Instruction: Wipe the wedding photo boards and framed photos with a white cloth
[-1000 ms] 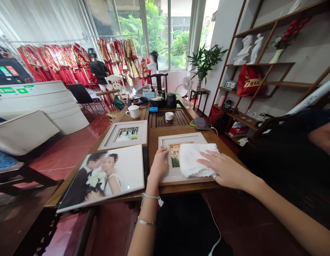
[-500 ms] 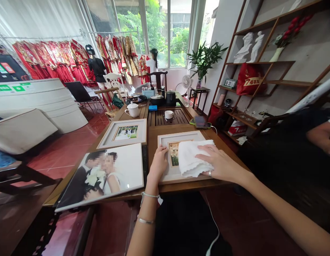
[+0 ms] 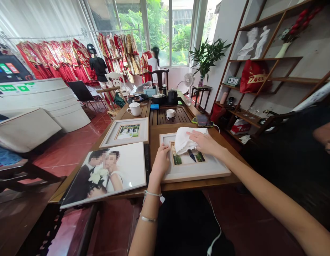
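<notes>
A picture frame (image 3: 197, 173) with a pale wood edge and a wide light mat lies flat at the table's near edge. My left hand (image 3: 161, 160) is closed around its left side, fingers curled over the edge. With my right hand (image 3: 207, 143) I hold a folded white cloth (image 3: 184, 138) against the frame's upper part, palm down and fingers over the cloth. The cloth covers the top of the small photo (image 3: 190, 159) inside; greenery and a dark shape show below it. Left of my hand lies a large wedding photo panel (image 3: 108, 174).
Behind the panel lies another framed photo (image 3: 126, 132). Farther back stand a lidded white cup (image 3: 134, 108), a small cup (image 3: 170, 113) on the slatted tea tray (image 3: 159, 120), and a phone (image 3: 204, 121) with a cable. A person's arm (image 3: 325, 137) shows at far right.
My right hand has slid the cloth up and slightly left across the frame, baring the lower part of the photo and the right side of the mat. My left hand keeps its hold.
</notes>
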Motion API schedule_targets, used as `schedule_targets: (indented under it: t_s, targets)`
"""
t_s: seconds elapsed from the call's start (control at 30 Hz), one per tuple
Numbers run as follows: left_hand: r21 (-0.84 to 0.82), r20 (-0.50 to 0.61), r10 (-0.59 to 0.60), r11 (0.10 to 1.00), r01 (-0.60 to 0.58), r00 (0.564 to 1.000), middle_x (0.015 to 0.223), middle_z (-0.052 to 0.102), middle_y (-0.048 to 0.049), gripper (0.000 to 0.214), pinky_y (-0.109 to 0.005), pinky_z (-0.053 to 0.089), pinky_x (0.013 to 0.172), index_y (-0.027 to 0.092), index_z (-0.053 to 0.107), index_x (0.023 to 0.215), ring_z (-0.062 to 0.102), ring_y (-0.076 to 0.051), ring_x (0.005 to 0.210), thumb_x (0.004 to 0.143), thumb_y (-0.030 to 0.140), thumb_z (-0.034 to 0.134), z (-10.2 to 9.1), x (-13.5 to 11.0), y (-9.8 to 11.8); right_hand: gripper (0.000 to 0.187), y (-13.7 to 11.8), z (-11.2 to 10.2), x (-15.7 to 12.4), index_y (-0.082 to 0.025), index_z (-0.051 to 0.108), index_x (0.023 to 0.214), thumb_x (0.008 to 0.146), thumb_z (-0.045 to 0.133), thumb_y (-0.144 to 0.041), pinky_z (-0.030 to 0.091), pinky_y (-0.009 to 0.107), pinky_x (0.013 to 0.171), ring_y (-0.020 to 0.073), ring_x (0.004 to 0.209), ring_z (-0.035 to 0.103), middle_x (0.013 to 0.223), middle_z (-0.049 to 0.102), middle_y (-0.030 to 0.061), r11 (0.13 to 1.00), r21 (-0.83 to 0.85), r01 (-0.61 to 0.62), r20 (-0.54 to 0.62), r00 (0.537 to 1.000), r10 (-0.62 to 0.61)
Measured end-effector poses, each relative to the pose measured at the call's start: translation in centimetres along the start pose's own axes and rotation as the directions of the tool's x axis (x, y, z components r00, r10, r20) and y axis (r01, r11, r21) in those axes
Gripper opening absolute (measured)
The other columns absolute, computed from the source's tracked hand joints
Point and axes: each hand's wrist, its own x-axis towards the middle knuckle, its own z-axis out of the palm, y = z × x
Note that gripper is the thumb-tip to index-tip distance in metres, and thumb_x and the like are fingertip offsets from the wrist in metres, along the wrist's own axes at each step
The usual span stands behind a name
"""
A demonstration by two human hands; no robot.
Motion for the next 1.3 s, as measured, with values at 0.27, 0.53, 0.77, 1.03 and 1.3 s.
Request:
schedule_targets:
  t_s: [0.27,0.53,0.77,1.03,1.3]
  targets:
    - [0.017,0.011,-0.004,1.0,0.004,1.0,0.132,0.06,-0.0174,0.053,-0.044,0.031,0.118,0.008,0.067,0.116,0.04,-0.027,0.14,0.077,-0.009,0.036,-0.2,-0.1,0.2,0.054,-1.4,-1.5,-4.3,-0.019,0.063,0.123,0.073,0.054,-0.005,0.046,0.041,0.095,0.0286,0.117,0.058,0.125,0.065,0.0128,0.963,0.123,0.242,0.033,0.968,-0.247]
    - [0.007,0.018,-0.01,1.0,0.01,1.0,0.133,0.059,-0.0199,0.051,-0.044,0.03,0.118,0.006,0.066,0.118,0.038,-0.028,0.141,0.079,-0.007,0.035,-0.2,-0.2,0.3,0.044,-1.3,-2.5,-9.1,-0.021,0.07,0.108,0.069,0.056,-0.006,0.048,0.037,0.087,0.0272,0.107,0.062,0.113,0.07,0.0101,0.987,0.001,0.162,-0.021,0.987,-0.161]
    - [0.011,0.02,0.001,1.0,-0.001,1.0,0.132,0.06,-0.017,0.053,-0.044,0.029,0.119,0.009,0.067,0.117,0.038,-0.027,0.141,0.077,-0.008,0.036,-0.3,-0.2,0.3,0.06,0.7,-0.9,-5.6,-0.025,0.06,0.13,0.073,0.054,-0.006,0.044,0.044,0.094,0.0292,0.123,0.051,0.129,0.063,0.0088,0.998,-0.066,-0.014,-0.078,0.997,0.009]
    - [-0.014,0.001,0.017,1.0,-0.017,1.0,0.129,0.062,-0.014,0.054,-0.044,0.03,0.118,0.013,0.068,0.114,0.039,-0.025,0.14,0.075,-0.008,0.037,-0.1,-0.1,-0.1,0.067,2.3,0.3,2.3,-0.022,0.056,0.136,0.071,0.061,-0.013,0.039,0.045,0.103,0.0314,0.127,0.048,0.15,0.043,0.0113,0.991,0.006,0.132,-0.02,0.991,-0.131]
    - [-0.021,0.009,0.006,1.0,-0.006,1.0,0.131,0.061,-0.0164,0.054,-0.044,0.032,0.117,0.01,0.068,0.116,0.04,-0.026,0.14,0.076,-0.008,0.036,-0.3,-0.1,0.4,0.067,-1.9,-1.6,0.0,-0.025,0.053,0.139,0.073,0.05,-0.01,0.047,0.035,0.087,0.0278,0.108,0.057,0.112,0.067,0.0103,0.981,0.107,0.164,0.126,0.976,-0.177]
